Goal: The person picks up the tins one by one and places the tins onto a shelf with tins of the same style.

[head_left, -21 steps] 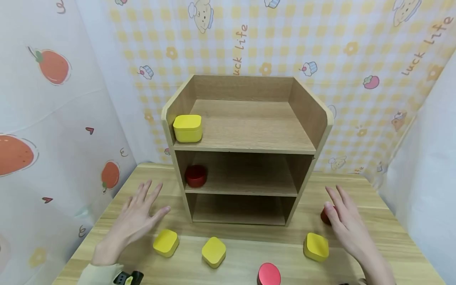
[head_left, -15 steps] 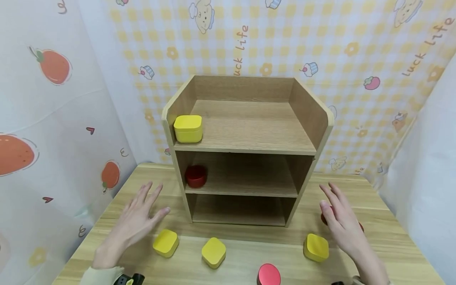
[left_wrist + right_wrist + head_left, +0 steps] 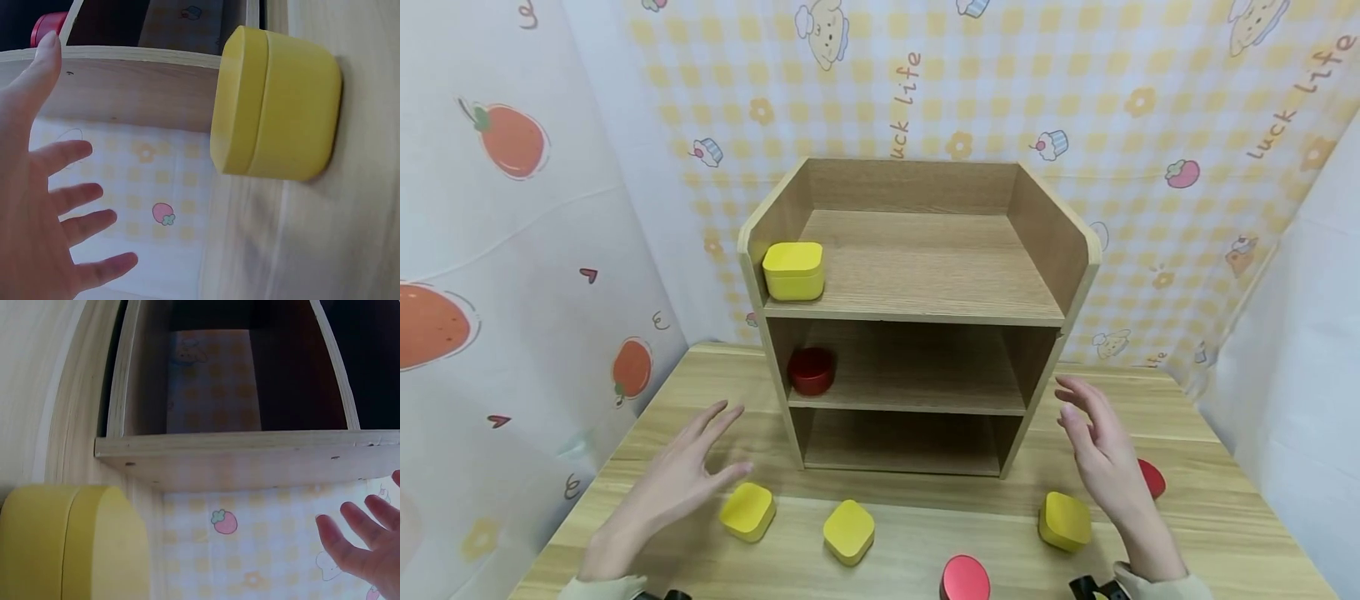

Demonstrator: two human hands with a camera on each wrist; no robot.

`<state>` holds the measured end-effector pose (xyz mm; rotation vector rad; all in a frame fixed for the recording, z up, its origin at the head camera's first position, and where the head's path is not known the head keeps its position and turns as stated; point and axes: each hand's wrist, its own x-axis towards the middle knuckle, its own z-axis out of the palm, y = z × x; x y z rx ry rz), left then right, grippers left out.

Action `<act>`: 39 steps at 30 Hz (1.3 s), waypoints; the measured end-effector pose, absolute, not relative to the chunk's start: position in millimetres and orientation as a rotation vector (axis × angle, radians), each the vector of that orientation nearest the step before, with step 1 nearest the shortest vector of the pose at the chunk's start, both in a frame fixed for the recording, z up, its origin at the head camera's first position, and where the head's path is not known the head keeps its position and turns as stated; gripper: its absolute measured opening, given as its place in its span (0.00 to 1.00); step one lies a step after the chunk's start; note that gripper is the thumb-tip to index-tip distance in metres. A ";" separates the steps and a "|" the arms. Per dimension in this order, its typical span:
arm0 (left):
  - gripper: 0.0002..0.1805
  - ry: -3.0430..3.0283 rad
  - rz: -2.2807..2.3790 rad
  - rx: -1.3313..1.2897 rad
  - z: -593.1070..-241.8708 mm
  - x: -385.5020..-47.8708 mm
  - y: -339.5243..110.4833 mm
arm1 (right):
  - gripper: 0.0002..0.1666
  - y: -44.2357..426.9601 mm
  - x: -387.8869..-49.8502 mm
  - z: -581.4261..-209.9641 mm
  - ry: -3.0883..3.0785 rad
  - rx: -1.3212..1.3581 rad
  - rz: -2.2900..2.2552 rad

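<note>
My left hand (image 3: 673, 483) hovers at the left of the shelf with its fingers spread, holding nothing. Close by its thumb a yellow square box (image 3: 748, 512) stands on the table; it looms large in the left wrist view (image 3: 281, 106). On the right, my right hand (image 3: 1105, 458) is raised with fingers loosely bent and nothing in them. Partly behind that wrist lies a red round box (image 3: 1151, 478). Another yellow box (image 3: 1065, 521) stands just left of the right forearm and also fills the lower left of the right wrist view.
A wooden shelf unit (image 3: 917, 318) stands mid-table. On its top level sits a yellow box (image 3: 794, 272); a red round tin (image 3: 812, 371) is on the middle level, left. Nearer me are a yellow box (image 3: 849, 532) and a red round box (image 3: 965, 577).
My right hand has moved left toward the shelf, and the red round box behind it has come into view. My left hand has shifted slightly down and turned a little.
</note>
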<state>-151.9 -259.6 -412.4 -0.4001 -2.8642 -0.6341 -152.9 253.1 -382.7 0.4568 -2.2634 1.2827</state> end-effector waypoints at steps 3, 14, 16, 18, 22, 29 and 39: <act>0.46 -2.882 -0.659 -0.405 -415.1 -149.4 -262.7 | 0.21 249.5 -156.0 -382.3 -2.207 0.467 1.357; 0.47 -2.950 -0.799 -0.453 -429.7 -137.5 -276.2 | 0.19 240.5 -165.6 -383.0 -2.104 0.435 1.556; 0.48 -2.966 -0.837 -0.473 -431.7 -136.1 -278.1 | 0.18 239.2 -167.1 -382.8 -2.107 0.393 1.577; 0.49 -2.985 -0.873 -0.489 -433.4 -134.9 -279.5 | 0.18 238.1 -168.8 -382.9 -2.108 0.363 1.590; 0.51 -3.020 -0.852 -0.491 -436.4 -133.0 -281.7 | 0.18 236.2 -172.6 -384.6 -2.081 0.341 1.610; 0.52 -3.081 -0.792 -0.467 -444.2 -131.4 -285.1 | 0.13 234.7 -176.4 -387.2 -2.056 0.316 1.605; 0.50 -3.111 -0.806 -0.487 -449.5 -130.3 -289.5 | 0.08 239.8 -177.7 -393.1 -2.163 0.307 1.576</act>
